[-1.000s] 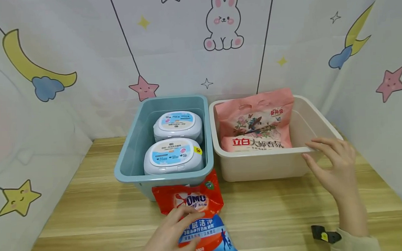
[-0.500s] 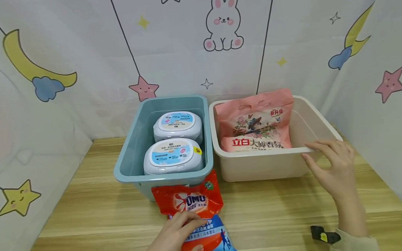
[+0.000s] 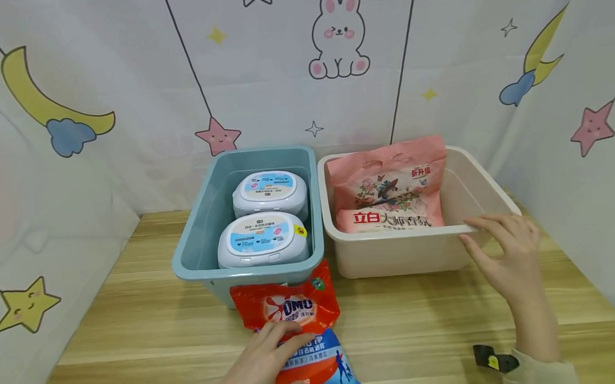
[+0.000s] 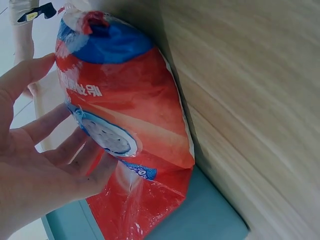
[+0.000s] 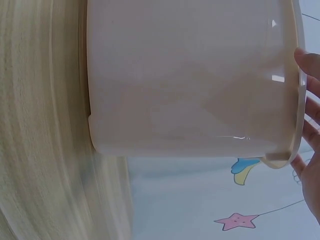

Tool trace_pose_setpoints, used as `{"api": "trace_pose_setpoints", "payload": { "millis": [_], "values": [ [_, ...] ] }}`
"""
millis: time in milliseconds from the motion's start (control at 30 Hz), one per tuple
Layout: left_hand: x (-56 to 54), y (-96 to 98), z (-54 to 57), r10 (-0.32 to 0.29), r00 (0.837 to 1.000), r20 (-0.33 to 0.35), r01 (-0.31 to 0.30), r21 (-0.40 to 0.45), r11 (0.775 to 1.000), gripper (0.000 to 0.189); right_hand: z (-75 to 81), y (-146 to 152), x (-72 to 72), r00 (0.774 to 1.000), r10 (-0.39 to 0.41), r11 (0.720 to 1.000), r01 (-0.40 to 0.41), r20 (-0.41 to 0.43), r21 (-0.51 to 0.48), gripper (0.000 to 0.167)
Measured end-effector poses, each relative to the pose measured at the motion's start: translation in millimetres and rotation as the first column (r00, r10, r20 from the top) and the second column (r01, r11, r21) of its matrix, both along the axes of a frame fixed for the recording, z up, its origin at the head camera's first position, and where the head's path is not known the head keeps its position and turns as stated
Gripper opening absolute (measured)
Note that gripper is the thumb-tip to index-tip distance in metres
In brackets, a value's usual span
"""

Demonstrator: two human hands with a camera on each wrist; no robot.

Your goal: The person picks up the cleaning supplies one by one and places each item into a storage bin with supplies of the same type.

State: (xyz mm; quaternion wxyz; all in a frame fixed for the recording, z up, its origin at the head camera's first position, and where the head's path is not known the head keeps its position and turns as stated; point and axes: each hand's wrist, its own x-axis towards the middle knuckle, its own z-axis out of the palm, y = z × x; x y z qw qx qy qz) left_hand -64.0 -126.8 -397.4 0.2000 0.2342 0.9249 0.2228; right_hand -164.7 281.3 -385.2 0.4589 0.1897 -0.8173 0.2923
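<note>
A red and blue OMO bag of laundry powder [image 3: 314,352] lies in front of the light blue basin. My left hand [image 3: 265,360] rests on it, fingertips on the printed front and the thumb spread apart. From the left wrist view, part of those fingers disappears behind the bag's [image 4: 132,110] edge. My right hand [image 3: 513,257] pinches the front rim of the cream basin [image 3: 403,253] near its right corner, fingers over the rim and thumb outside. A pink bag of laundry powder [image 3: 390,188] leans inside that basin.
Two white lidded boxes with blue labels, the nearer one [image 3: 263,240] and the farther one [image 3: 270,193], sit in the light blue basin [image 3: 189,254]. A small black strap [image 3: 495,360] lies on the wooden table [image 3: 138,337] by the right sleeve. A cartoon-printed curtain [image 3: 271,79] stands behind.
My left hand has shifted slightly on the OMO bag, its thumb now spread a little wider and covering more print. My right hand has stayed at the cream rim.
</note>
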Motion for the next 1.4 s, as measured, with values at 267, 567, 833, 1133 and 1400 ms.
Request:
{"api": "trace_pose_setpoints", "payload": {
  "millis": [267,567,833,1133,1400],
  "values": [
    [-2.6,0.2,0.3,-0.007,1.000,0.015,0.008,-0.028,1.000,0.062,-0.8,1,-0.1,1.000,0.004,1.000,-0.004,0.005,-0.003,0.061],
    [-4.5,3.4,-3.0,-0.039,0.999,0.019,0.041,-0.080,0.996,0.066,-1.6,2,0.9,1.000,0.003,1.000,-0.003,0.005,-0.007,0.061],
    [-5.3,5.9,-7.1,-0.049,0.999,0.012,0.050,-0.139,0.989,0.070,-2.5,0,2.9,1.000,0.007,1.000,-0.007,-0.011,-0.004,0.059],
    [-6.3,8.3,-8.9,-0.047,0.999,0.006,0.047,-0.134,0.990,0.066,-2.1,0,1.2,1.000,0.001,1.000,-0.001,-0.014,0.002,0.058],
    [-7.7,10.3,-6.4,-0.045,0.999,0.008,0.045,-0.113,0.993,0.063,-0.5,-1,0.4,1.000,-0.010,1.000,0.010,-0.007,0.005,0.059]
  ]
}}
